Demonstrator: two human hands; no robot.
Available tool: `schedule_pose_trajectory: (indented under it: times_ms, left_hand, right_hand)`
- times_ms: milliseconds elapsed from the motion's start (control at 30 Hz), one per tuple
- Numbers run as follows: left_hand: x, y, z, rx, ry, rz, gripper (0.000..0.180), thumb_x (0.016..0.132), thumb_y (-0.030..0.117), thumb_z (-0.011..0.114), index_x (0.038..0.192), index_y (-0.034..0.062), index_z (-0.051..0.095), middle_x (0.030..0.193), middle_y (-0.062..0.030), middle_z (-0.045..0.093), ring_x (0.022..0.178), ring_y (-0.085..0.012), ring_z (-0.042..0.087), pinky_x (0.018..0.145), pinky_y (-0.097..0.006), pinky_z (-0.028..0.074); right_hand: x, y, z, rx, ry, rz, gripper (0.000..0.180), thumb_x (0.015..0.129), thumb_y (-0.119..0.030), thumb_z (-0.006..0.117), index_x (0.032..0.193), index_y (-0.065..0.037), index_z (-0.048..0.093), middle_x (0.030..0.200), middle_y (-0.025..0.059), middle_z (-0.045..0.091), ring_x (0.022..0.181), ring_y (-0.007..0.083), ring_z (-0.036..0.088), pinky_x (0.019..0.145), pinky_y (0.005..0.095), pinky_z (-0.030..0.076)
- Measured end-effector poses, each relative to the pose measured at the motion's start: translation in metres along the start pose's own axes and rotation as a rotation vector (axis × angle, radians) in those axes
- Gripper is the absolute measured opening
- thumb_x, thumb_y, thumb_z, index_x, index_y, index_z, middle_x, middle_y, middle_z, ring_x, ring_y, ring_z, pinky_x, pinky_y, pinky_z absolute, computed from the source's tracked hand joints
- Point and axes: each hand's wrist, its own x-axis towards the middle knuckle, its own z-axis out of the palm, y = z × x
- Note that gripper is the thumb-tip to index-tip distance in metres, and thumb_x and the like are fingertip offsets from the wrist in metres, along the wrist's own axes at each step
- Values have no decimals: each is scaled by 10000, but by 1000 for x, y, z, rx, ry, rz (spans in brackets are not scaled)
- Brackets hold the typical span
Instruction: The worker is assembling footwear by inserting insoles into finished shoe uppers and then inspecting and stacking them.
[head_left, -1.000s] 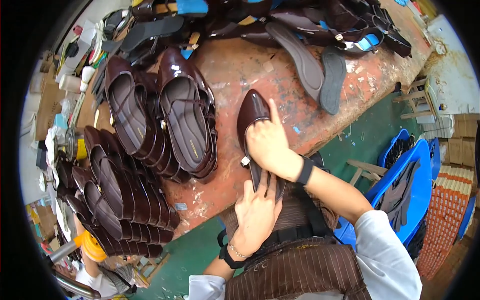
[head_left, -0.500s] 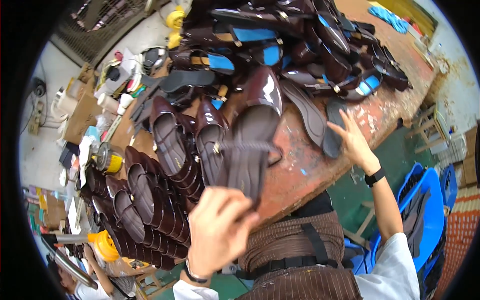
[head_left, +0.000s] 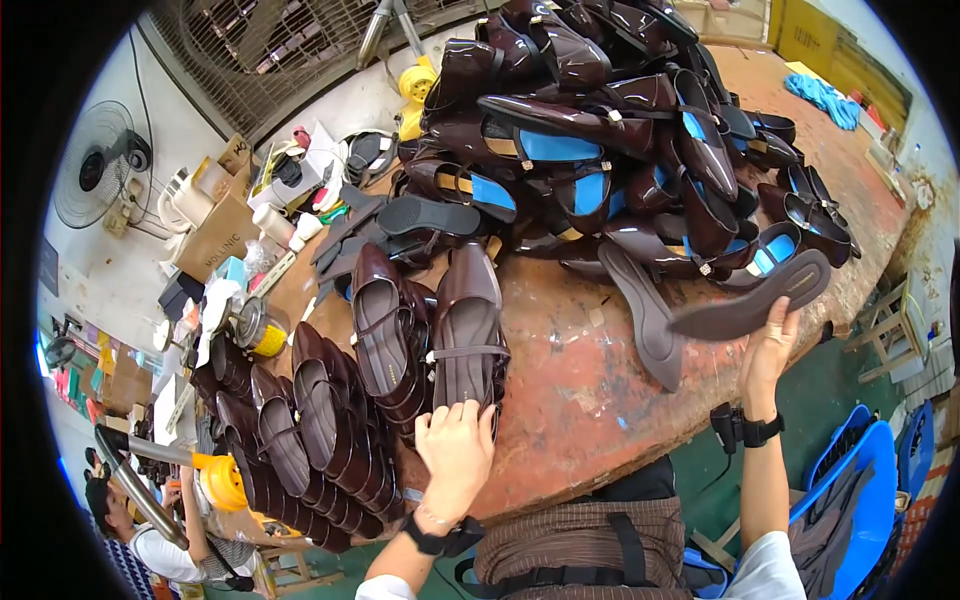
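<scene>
My left hand [head_left: 456, 450] is closed over the heel end of a glossy dark brown pointed flat shoe [head_left: 470, 300] with a strap across it. That shoe rests on top of a stack at the table's near left. A second strapped shoe [head_left: 380, 315] tops the stack beside it. On the right, my right hand [head_left: 771, 345] grips a dark brown insole [head_left: 755, 300] by its edge, raised above the table. Another brown insole [head_left: 645, 325] lies flat on the worn red-brown table [head_left: 560, 400], just left of the held one.
A large heap of dark shoes [head_left: 600, 140], some with blue insides, covers the far table. More stacked shoes [head_left: 310, 430] stand at the left. Nearby are a jar with yellow contents [head_left: 262, 325], a cardboard box [head_left: 215, 235] and blue tubs [head_left: 860, 500]. Another person [head_left: 165, 540] is at lower left.
My left hand has set the strapped shoe down on the stack and still touches its heel. My right hand, spread over an insole before, now holds it up. The view has shifted.
</scene>
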Motion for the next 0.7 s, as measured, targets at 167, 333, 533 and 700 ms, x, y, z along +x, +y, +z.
schedule_pose_trajectory:
  times_ms: [167, 333, 533, 700]
  left_hand:
    - [2, 13, -1, 53, 28, -129, 208, 896, 261, 682, 918, 61, 632, 707, -87, 622, 750, -273, 606, 896, -476, 400]
    - [65, 22, -30, -63, 5, 9, 593, 879, 329, 715, 1327, -2, 511, 1083, -187, 631, 1021, -344, 610, 943, -460, 417]
    - [266, 21, 69, -1163, -173, -453, 751, 807, 171, 732, 1393, -114, 359, 1475, -263, 391, 1336, -327, 438, 1128, -401, 339]
    - [304, 23, 105, -1190, -4, -888, 442, 784, 186, 719, 1121, -81, 620, 1124, -216, 673, 1041, -315, 638, 915, -404, 489]
  right_hand:
    - [-1, -11, -13, 85, 182, 118, 391, 1045, -337, 546, 1331, -70, 532, 1113, 15, 605, 913, 91, 573, 811, 243, 482]
    - [-32, -38, -31, 445, -233, 672, 359, 1011, -418, 559, 1112, -76, 595, 844, 23, 560, 576, 82, 470, 524, 207, 416]
    - [-92, -50, -47, 377, -137, 941, 407, 954, -356, 586, 1175, -14, 597, 950, 88, 632, 758, 187, 599, 736, 334, 538]
    - [-120, -53, -61, 716, -273, 1025, 547, 963, -319, 538, 1392, 9, 454, 1321, 234, 577, 950, 265, 668, 880, 439, 561]
